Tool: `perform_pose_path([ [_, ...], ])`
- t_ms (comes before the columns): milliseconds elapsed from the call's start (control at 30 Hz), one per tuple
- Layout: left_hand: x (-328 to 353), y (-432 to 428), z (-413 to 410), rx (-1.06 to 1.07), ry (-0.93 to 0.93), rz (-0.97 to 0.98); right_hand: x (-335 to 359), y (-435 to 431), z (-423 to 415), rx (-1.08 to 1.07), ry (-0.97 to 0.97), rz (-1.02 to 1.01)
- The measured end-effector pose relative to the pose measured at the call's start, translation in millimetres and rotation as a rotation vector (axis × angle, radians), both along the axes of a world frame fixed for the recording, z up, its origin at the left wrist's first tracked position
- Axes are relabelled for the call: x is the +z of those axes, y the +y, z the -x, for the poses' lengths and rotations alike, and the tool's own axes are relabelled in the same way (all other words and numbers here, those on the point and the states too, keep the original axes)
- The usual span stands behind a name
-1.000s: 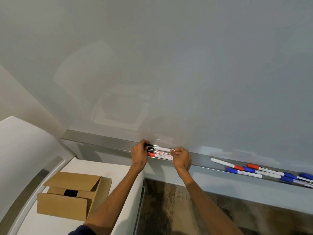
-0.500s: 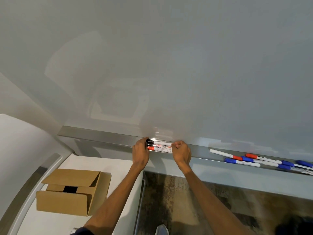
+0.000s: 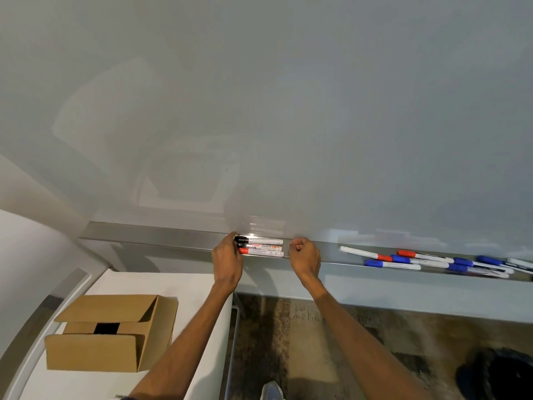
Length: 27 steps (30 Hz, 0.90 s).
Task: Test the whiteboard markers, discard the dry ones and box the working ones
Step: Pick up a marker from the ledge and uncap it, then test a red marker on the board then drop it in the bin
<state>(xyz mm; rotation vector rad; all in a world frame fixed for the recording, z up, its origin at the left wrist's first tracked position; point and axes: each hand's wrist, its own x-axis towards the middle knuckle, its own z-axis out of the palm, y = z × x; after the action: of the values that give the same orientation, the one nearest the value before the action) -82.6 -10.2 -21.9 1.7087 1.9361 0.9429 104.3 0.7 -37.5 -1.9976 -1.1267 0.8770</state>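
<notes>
Head view: left hand (image 3: 227, 262) clasps three markers (image 3: 261, 248) by their caps, right hand (image 3: 305, 255) curled empty just beyond their tails; gathering step, next probably lifting them off the ledge (image 3: 173, 241)

Three markers (image 3: 261, 247) — left hand (image 3: 226, 259), right hand (image 3: 305, 255)

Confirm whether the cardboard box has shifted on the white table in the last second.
No. The cardboard box keeps the same gap from the white table's right edge; only the camera view drifted.
</notes>
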Motion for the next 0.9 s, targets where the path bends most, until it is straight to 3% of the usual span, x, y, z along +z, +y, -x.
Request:
perform_pose_path([
  [167, 4, 0, -31, 0.094, 0.083, -0.055, 8, -11, -33, -0.047, -0.028, -0.052],
  [433, 11, 2, -121, -0.236, 0.064, -0.147, 33, -27, -110, -0.099, -0.158, -0.098],
  [733, 8, -3, -223, -0.513, 0.185, 0.049, 29, -35, -205, 0.101, -0.352, -0.028],
  [900, 4, -3, -263, -0.573, 0.356, 0.083, 23, -33, -237, 0.257, -0.45, -0.005],
])
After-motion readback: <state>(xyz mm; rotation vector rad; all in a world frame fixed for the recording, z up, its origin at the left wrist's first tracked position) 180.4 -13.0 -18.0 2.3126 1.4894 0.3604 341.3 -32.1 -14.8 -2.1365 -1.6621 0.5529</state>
